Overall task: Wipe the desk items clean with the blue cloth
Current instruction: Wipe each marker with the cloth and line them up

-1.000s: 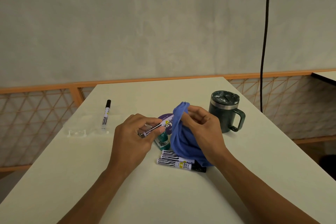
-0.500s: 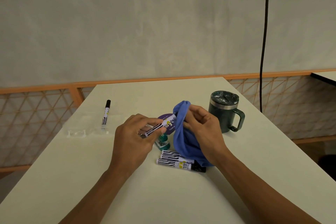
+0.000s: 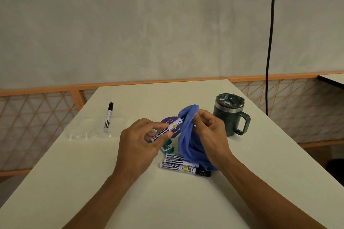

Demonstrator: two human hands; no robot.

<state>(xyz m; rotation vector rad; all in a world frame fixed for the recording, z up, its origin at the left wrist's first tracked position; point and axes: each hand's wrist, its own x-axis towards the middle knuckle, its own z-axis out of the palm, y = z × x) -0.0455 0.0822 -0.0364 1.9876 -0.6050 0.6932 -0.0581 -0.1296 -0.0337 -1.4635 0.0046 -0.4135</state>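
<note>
Pale worktop (image 3: 167, 201) carries a job that looks midway at best. The left hand (image 3: 137, 147) pinches the held marker (image 3: 167, 129) in its fingers (image 3: 154, 125), the marker's far end pushed into the cloth (image 3: 188, 135), which the right hand (image 3: 210, 132) grips bunched in curled fingers, its tail trailing onto the worktop. A marker pair (image 3: 178, 165) lies against that tail, a far marker (image 3: 108, 117) sits well apart to the left, and the mug (image 3: 228, 115) stands near on the right; nothing shows which are already wiped, so most likely remain.
</note>
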